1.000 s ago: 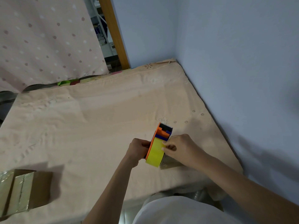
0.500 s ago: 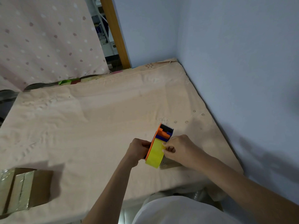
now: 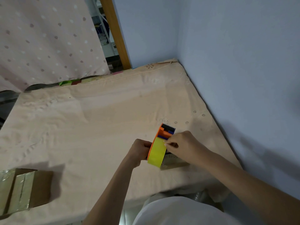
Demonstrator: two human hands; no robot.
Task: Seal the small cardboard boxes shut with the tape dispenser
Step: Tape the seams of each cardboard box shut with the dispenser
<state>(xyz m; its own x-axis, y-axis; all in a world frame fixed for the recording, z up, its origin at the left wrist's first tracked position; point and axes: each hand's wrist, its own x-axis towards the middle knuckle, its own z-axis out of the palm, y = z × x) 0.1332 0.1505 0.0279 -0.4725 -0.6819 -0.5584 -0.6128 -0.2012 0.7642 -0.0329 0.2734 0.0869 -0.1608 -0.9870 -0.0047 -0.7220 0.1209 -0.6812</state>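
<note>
An orange tape dispenser (image 3: pixel 164 135) with a yellow tape roll (image 3: pixel 157 152) stands upright near the bed's front right. My left hand (image 3: pixel 140 150) grips its left side. My right hand (image 3: pixel 181 144) pinches the tape's edge at the top of the roll. Under and behind the dispenser lies a small cardboard box (image 3: pixel 173 161), mostly hidden by the roll and my right hand. A second cardboard box (image 3: pixel 24 189), with shiny tape along its seam, lies at the front left of the bed.
The work surface is a peach bedsheet (image 3: pixel 100 120). A blue wall (image 3: pixel 235 65) runs along its right side. A dotted curtain (image 3: pixel 45 39) and a wooden post (image 3: pixel 116 33) stand at the back. My white shirt (image 3: pixel 175 211) shows at the bottom.
Almost nothing has moved. My right hand's fingers have crept slightly up along the tape roll's top edge; the dispenser and left hand stay put.
</note>
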